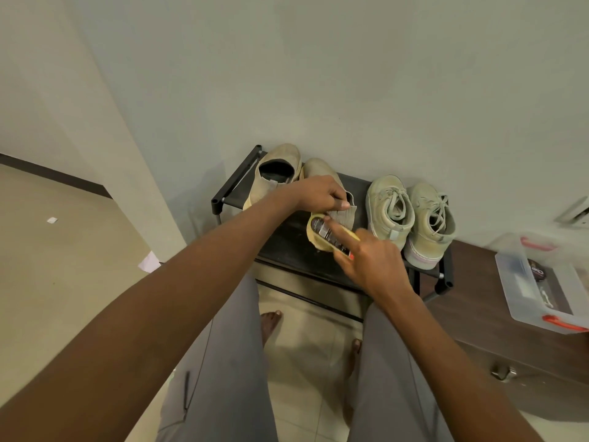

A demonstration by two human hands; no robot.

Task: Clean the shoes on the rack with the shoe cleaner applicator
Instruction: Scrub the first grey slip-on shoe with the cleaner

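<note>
Left hand [322, 194] curls over the collar of a tan slip-on shoe [322, 173], hiding most of it, on top of the black rack [287, 247]. Right hand [371, 260] wraps the shoe cleaner applicator [328, 236], forefinger stretched along its label; its yellowish head seems to press the shoe's ribbed elastic. Beside it on the rack sit its partner shoe [274, 173] and two laced suede-like sneakers [411, 215].
</note>
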